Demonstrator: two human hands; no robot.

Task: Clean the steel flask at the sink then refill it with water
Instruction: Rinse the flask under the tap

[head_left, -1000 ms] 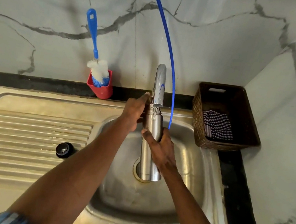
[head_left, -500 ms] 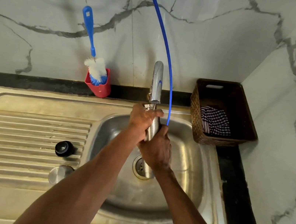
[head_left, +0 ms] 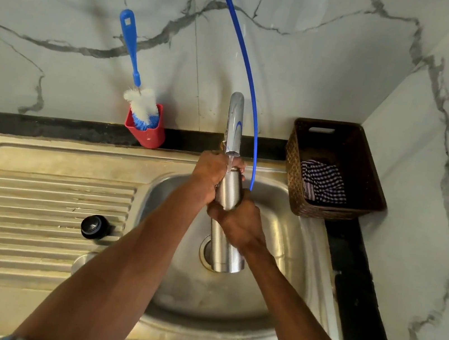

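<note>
While water runs, left hand [head_left: 210, 176] newly atop flask [head_left: 228, 191] (right hand [head_left: 238, 222] gripping).

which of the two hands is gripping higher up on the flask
The left hand, wrapped round the steel flask near its mouth under the tap; the right hand grips lower down.

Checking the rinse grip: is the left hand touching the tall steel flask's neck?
Touching. The head view shows the left hand wrapped around the top of the tall steel flask.
</note>
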